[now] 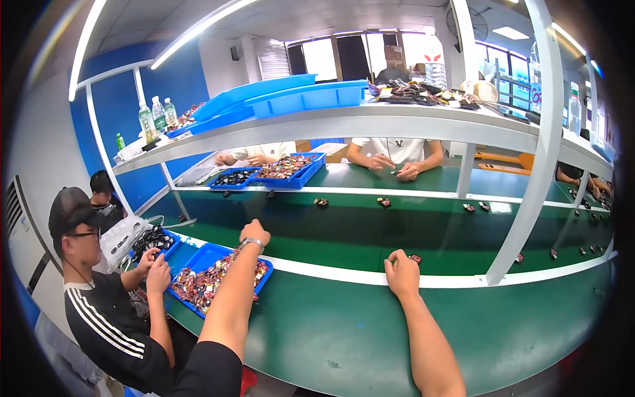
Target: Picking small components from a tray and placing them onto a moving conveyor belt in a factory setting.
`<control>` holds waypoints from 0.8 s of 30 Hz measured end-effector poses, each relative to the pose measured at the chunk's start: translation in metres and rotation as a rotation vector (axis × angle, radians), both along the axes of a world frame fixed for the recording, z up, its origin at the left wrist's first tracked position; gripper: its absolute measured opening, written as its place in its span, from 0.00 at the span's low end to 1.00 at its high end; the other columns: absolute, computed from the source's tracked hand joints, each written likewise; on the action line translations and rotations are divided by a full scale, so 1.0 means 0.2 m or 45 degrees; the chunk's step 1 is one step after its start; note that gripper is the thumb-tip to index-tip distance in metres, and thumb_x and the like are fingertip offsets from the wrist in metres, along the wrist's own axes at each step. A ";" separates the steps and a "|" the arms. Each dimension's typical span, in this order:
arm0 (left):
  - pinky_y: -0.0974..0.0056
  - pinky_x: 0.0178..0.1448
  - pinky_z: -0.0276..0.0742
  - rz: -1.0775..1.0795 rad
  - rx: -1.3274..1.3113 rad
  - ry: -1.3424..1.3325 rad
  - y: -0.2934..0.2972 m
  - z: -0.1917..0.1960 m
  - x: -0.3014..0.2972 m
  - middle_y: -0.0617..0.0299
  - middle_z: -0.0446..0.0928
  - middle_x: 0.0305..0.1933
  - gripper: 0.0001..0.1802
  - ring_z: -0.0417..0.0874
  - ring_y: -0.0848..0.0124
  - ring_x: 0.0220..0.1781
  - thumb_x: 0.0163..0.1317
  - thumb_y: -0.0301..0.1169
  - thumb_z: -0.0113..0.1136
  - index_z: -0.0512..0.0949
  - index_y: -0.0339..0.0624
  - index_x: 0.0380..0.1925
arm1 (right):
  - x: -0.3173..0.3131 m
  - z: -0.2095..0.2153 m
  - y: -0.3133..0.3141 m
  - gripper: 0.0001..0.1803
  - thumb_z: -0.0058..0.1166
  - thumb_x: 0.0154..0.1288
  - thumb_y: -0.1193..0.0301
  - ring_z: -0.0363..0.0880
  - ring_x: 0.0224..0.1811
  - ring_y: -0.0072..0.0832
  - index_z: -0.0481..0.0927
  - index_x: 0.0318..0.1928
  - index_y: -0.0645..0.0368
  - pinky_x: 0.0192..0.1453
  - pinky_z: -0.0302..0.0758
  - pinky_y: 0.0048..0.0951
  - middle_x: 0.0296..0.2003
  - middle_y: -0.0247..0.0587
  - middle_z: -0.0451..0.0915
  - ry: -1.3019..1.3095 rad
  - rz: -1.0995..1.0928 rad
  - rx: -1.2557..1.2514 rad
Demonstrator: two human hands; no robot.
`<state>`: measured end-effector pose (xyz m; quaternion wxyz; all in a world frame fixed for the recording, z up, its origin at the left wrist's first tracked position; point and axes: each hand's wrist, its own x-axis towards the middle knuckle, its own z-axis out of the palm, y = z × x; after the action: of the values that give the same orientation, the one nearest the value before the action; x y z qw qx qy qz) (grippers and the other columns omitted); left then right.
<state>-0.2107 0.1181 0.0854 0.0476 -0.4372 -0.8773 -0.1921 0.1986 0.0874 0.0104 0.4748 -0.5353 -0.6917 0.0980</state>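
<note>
Left grip point(255, 233) and right grip point(402, 272) look curled, can't tell if they're holding anything. Small part point(415, 259) sits just beside the right one. Some pieces point(320, 202) are out beyond both, but the blue tray point(266, 272) nearer me than the left is loaded, so plenty left imo.

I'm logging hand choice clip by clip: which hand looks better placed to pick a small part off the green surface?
Probably the right hand: it is beside a small dark-reddish part on the green surface. The left hand is farther from that part, nearer the blue tray.
</note>
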 end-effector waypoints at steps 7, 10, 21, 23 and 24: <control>0.52 0.61 0.75 0.170 -0.287 -0.023 0.08 -0.08 -0.14 0.49 0.77 0.58 0.20 0.78 0.54 0.61 0.61 0.36 0.58 0.77 0.44 0.53 | 0.00 -0.02 0.01 0.08 0.62 0.55 0.74 0.70 0.16 0.36 0.74 0.30 0.58 0.26 0.67 0.36 0.12 0.37 0.68 0.065 0.030 0.091; 0.53 0.61 0.76 0.160 -0.374 -0.046 0.12 -0.12 -0.20 0.49 0.78 0.58 0.20 0.79 0.55 0.60 0.58 0.31 0.61 0.78 0.43 0.52 | 0.00 0.00 0.00 0.07 0.62 0.55 0.74 0.69 0.15 0.34 0.75 0.30 0.58 0.25 0.66 0.36 0.12 0.37 0.68 0.086 0.049 0.065; 0.55 0.56 0.77 -0.463 0.197 0.075 0.08 -0.12 0.09 0.51 0.83 0.45 0.24 0.82 0.53 0.50 0.46 0.32 0.69 0.80 0.48 0.47 | -0.05 0.07 -0.09 0.06 0.61 0.58 0.72 0.78 0.25 0.41 0.76 0.33 0.56 0.32 0.73 0.40 0.20 0.41 0.77 0.027 0.122 0.058; 0.55 0.52 0.78 -0.769 0.372 -0.013 -0.03 -0.12 0.35 0.51 0.83 0.42 0.26 0.83 0.54 0.46 0.45 0.30 0.71 0.78 0.46 0.49 | -0.13 0.09 -0.16 0.05 0.60 0.58 0.72 0.79 0.29 0.42 0.77 0.34 0.56 0.34 0.74 0.41 0.25 0.43 0.78 0.068 0.240 0.264; 0.55 0.49 0.78 -0.893 0.432 -0.050 -0.11 -0.15 0.44 0.52 0.82 0.39 0.28 0.83 0.54 0.42 0.44 0.29 0.72 0.77 0.45 0.49 | -0.19 0.13 -0.23 0.06 0.63 0.56 0.74 0.77 0.25 0.37 0.79 0.34 0.57 0.31 0.73 0.36 0.23 0.41 0.77 0.027 0.339 0.444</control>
<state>-0.1225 0.0968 0.0559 0.0338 -0.6926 -0.6311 -0.3476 0.1603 0.0413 0.0365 0.5504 -0.3480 -0.7576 0.0443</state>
